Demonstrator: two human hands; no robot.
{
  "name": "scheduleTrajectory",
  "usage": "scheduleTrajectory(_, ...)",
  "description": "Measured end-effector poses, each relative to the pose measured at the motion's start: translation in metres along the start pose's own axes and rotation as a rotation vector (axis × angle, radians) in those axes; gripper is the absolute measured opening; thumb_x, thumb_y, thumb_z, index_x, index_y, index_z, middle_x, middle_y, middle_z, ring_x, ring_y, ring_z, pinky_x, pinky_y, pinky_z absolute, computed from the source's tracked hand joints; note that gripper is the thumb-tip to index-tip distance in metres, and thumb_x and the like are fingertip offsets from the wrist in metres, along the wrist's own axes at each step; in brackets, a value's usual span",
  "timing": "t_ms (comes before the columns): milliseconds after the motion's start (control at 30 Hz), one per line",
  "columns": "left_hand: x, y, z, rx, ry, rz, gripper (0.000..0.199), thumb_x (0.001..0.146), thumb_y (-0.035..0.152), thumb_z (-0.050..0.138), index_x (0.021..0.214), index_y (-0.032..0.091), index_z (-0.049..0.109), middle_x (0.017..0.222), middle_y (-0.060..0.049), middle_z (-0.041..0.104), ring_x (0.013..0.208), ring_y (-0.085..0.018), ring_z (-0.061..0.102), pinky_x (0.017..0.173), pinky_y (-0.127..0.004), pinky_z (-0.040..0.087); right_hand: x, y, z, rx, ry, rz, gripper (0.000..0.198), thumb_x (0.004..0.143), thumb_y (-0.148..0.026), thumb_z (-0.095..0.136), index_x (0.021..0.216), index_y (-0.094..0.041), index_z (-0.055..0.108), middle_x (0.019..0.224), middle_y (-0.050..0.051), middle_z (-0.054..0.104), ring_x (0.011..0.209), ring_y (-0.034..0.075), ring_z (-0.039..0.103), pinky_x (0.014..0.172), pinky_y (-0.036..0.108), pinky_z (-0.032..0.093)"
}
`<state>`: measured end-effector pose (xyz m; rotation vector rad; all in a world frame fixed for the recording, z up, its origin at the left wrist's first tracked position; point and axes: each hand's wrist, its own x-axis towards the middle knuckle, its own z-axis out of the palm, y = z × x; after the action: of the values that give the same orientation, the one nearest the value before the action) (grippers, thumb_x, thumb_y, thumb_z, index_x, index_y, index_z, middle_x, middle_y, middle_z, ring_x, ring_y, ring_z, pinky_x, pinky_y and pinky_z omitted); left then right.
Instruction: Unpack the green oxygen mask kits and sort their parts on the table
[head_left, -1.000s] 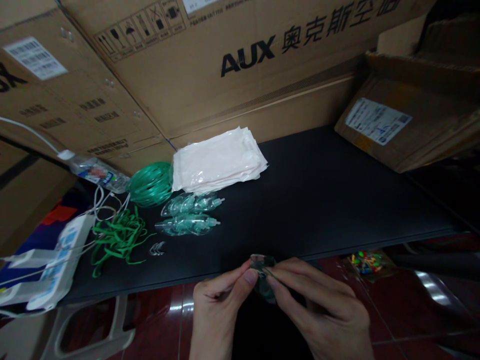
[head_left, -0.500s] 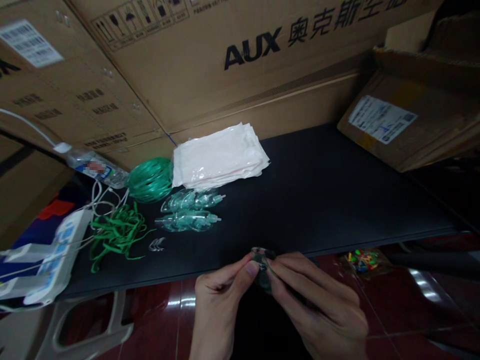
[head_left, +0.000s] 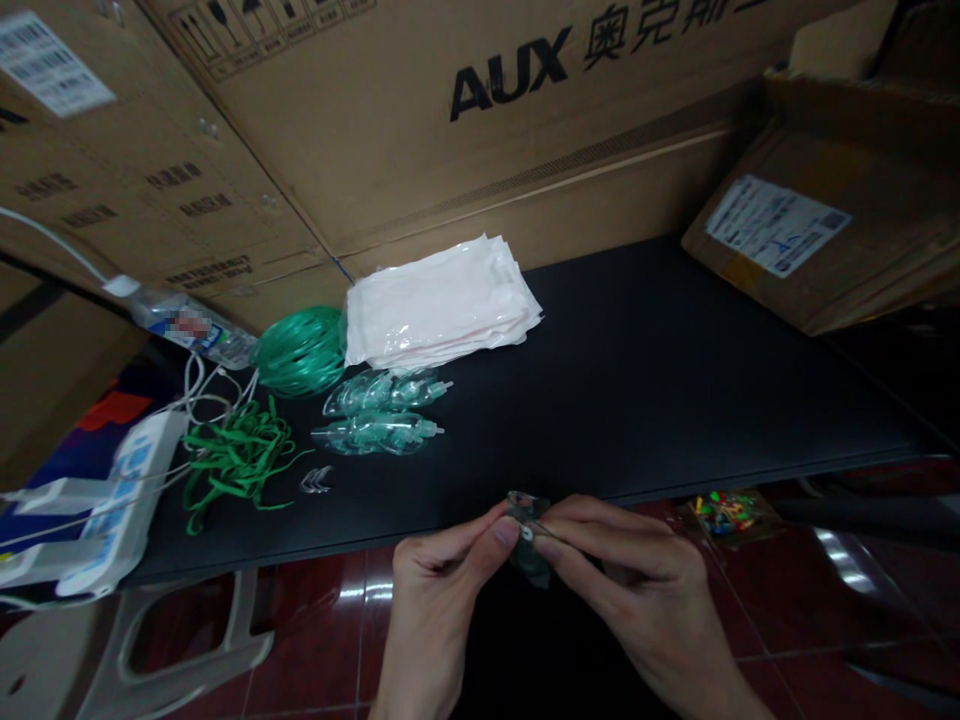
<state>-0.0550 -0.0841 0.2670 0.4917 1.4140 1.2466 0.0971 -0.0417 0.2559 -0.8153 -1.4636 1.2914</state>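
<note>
Just off the table's front edge, I hold a clear greenish oxygen mask (head_left: 534, 568) between both hands. My left hand (head_left: 442, 580) pinches its left side with thumb and forefinger. From the right, my right hand (head_left: 626, 575) is closed on it too, fingertips close to a small pale round spot on the plastic. Much of the mask is hidden by my fingers. On the table to the left lie two rows of nested oxygen masks (head_left: 379, 434), a few thin curved metal strips (head_left: 316, 480) and a tangle of green elastic straps (head_left: 240, 450).
Coiled green tubing (head_left: 300, 352) and a stack of white packets (head_left: 442, 305) lie at the back of the black table (head_left: 637, 370). A power strip (head_left: 127, 505) and a bottle (head_left: 187, 325) are left. Large cartons (head_left: 420, 170) stand behind; an open carton (head_left: 810, 220) sits right.
My right hand has shifted slightly around the mask, and the pale round spot now shows more plainly. The view has tilted a little; the things on the table lie as before.
</note>
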Motion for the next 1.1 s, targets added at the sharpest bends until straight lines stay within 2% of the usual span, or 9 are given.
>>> scheduleTrajectory(100,0.000,0.000,-0.001,0.008,-0.001,-0.007,0.026,0.074,0.040,0.089,0.091,0.021,0.086,0.099,-0.011,0.083,0.105,-0.030,0.076,0.097,-0.035,0.059,0.000,0.002,-0.003,0.011,-0.027,0.044,0.030,0.091,-0.010,0.071,0.108,-0.033,0.082,0.090,0.001,0.080,0.080,0.014,0.075,0.075,0.023,0.061)
scheduleTrajectory(267,-0.001,0.003,0.002,-0.024,-0.020,-0.029,0.026,0.072,0.040,0.090,0.089,0.020,0.086,0.097,-0.012,0.083,0.096,-0.028,0.078,0.089,-0.033,0.061,0.002,0.007,-0.008,0.137,-0.098,0.184,0.014,0.094,-0.027,0.072,0.096,-0.029,0.085,0.079,0.003,0.075,0.073,0.015,0.070,0.068,0.025,0.059)
scheduleTrajectory(433,0.006,0.004,0.003,-0.049,0.068,0.016,0.026,0.065,0.037,0.093,0.083,0.019,0.086,0.092,-0.013,0.083,0.091,-0.028,0.079,0.083,-0.032,0.062,0.005,0.011,-0.007,0.190,-0.127,0.285,0.022,0.097,-0.040,0.067,0.095,-0.026,0.084,0.084,0.005,0.073,0.081,0.018,0.068,0.073,0.027,0.056)
scheduleTrajectory(667,0.019,-0.003,0.006,0.013,0.129,0.100,0.029,0.062,0.038,0.094,0.081,0.017,0.086,0.090,-0.013,0.083,0.088,-0.030,0.079,0.081,-0.033,0.063,0.013,0.019,0.001,0.198,-0.039,0.323,0.016,0.081,-0.039,0.083,0.083,-0.023,0.081,0.079,0.002,0.074,0.075,0.016,0.067,0.070,0.024,0.054)
scheduleTrajectory(733,0.022,-0.006,0.004,0.038,0.128,0.108,0.030,0.063,0.040,0.093,0.081,0.018,0.086,0.092,-0.012,0.084,0.090,-0.030,0.079,0.083,-0.033,0.062,0.017,0.019,0.002,0.170,-0.036,0.331,0.016,0.080,-0.039,0.083,0.083,-0.023,0.081,0.079,0.002,0.074,0.076,0.017,0.068,0.070,0.024,0.054)
scheduleTrajectory(867,0.029,-0.006,-0.005,0.136,0.029,0.206,0.031,0.071,0.040,0.090,0.096,0.022,0.086,0.099,-0.010,0.083,0.092,-0.027,0.077,0.084,-0.031,0.060,0.023,0.017,-0.002,0.140,-0.108,0.351,0.020,0.089,-0.042,0.075,0.084,-0.023,0.080,0.081,0.003,0.072,0.079,0.018,0.066,0.074,0.026,0.053)
scheduleTrajectory(967,0.039,0.002,-0.015,0.258,-0.150,0.324,0.034,0.080,0.033,0.085,0.112,0.026,0.081,0.114,-0.009,0.079,0.105,-0.025,0.071,0.092,-0.029,0.054,0.026,0.021,-0.008,0.244,-0.165,0.459,0.022,0.090,-0.044,0.074,0.086,-0.023,0.079,0.081,0.002,0.070,0.080,0.018,0.064,0.076,0.027,0.051)
scheduleTrajectory(1033,0.047,0.007,-0.020,0.317,-0.295,0.313,0.025,0.085,0.033,0.080,0.109,0.023,0.080,0.114,-0.009,0.076,0.107,-0.024,0.068,0.094,-0.029,0.051,0.029,0.029,-0.011,0.343,-0.197,0.538,0.026,0.087,-0.046,0.077,0.084,-0.021,0.079,0.077,0.002,0.067,0.076,0.017,0.061,0.073,0.027,0.049)
scheduleTrajectory(1100,0.055,0.010,-0.023,0.335,-0.378,0.223,0.021,0.089,0.036,0.077,0.101,0.019,0.078,0.102,-0.007,0.074,0.098,-0.022,0.067,0.088,-0.028,0.050,0.033,0.038,-0.013,0.422,-0.229,0.597,0.029,0.086,-0.047,0.078,0.083,-0.018,0.078,0.071,0.001,0.063,0.069,0.014,0.057,0.067,0.025,0.045)
